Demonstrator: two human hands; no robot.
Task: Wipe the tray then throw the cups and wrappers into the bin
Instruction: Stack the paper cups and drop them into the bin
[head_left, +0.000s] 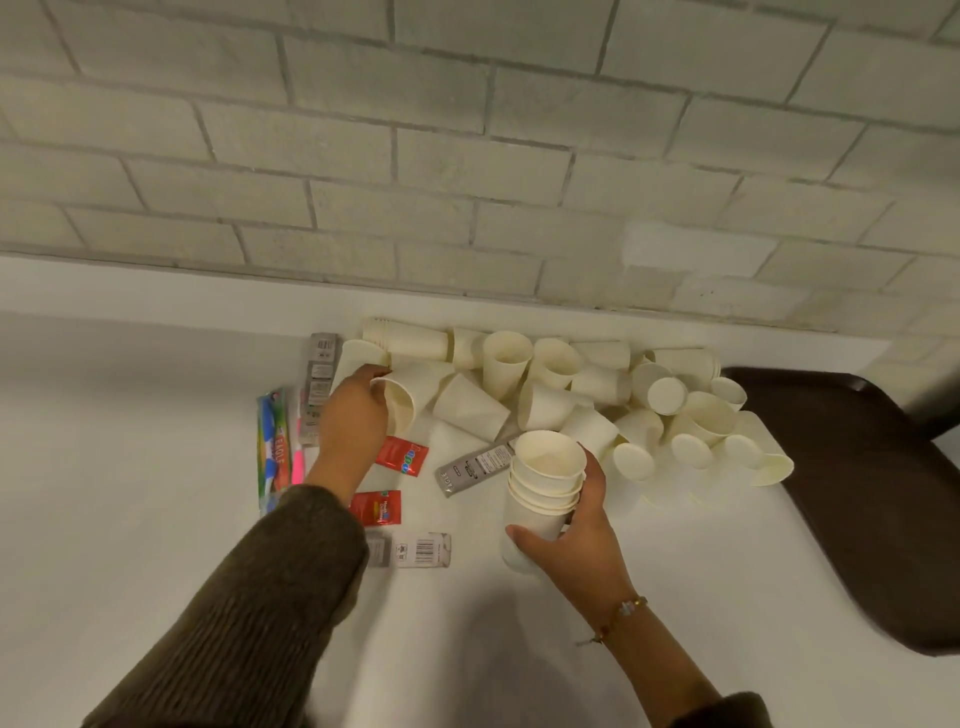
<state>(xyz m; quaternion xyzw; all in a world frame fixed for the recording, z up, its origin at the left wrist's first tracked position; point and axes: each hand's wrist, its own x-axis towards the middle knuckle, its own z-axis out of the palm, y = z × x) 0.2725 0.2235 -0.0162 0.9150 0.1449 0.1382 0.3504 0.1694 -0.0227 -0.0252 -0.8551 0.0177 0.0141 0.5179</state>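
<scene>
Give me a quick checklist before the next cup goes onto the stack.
1. Right hand grips the cup stack: ok.
2. Left hand holds a loose cup by its rim: ok.
3. Top cup of the stack open and unobstructed: ok.
4. Tray wiped: cannot tell.
5. Wrappers gathered: not ok, they lie on the table.
6. Bin in view: not ok.

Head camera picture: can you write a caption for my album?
The right hand holds stacked cups; the left hand grips another cup.
</scene>
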